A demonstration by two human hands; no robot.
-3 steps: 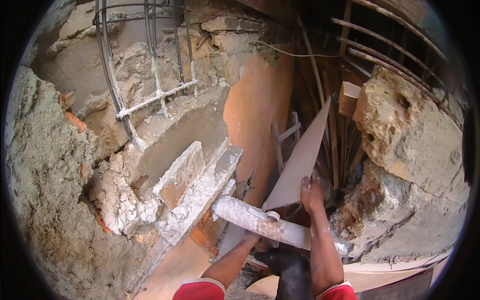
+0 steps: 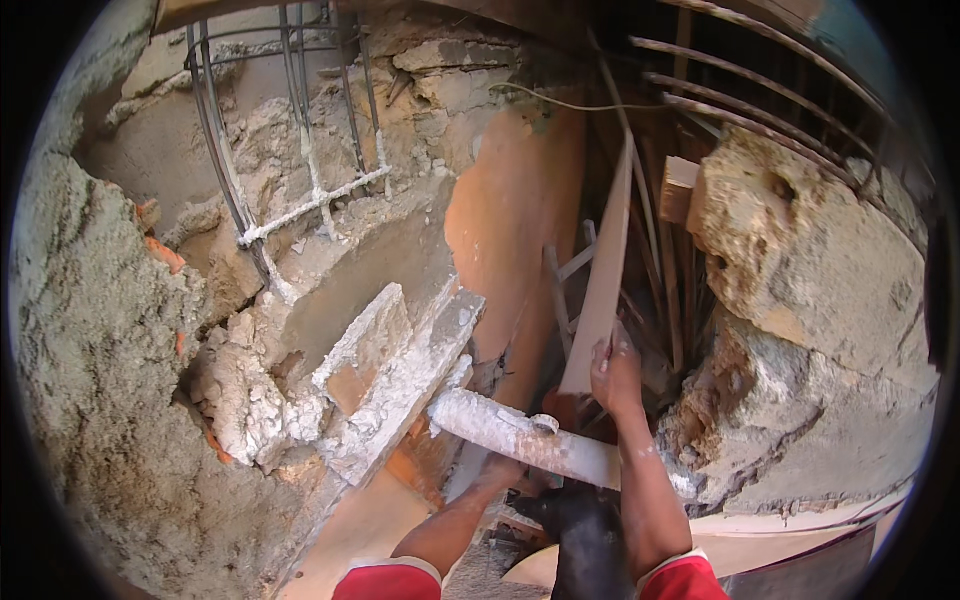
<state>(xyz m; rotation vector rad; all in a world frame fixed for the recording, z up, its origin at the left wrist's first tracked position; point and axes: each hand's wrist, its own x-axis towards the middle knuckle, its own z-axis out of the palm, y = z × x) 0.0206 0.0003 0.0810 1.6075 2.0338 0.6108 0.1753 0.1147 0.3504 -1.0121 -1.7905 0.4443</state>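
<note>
My right hand [image 2: 616,375] is closed on the right edge of a thin, pale, flat board [image 2: 600,290]. The board stands nearly upright and is seen almost edge-on, its narrow top reaching into the dark gap. Crossing in front of my body is a white, crusted pipe [image 2: 530,436], with my right forearm passing over its right end. My left forearm [image 2: 450,525] reaches under this pipe, which hides my left hand and its fingers.
Bare rebar [image 2: 318,195] sticks up from broken concrete at left. A plaster-coated channel piece [image 2: 405,385] leans beside the pipe. Rough masonry [image 2: 800,250] flanks the gap at right, with rusty bars [image 2: 760,125] above. Long wooden strips [image 2: 672,270] stand deep inside. A dark shape [image 2: 585,545] lies below.
The board has turned from showing a broad triangular face to a narrow, more upright strip. Its top has shifted left, and my right hand has moved slightly up and left with it.
</note>
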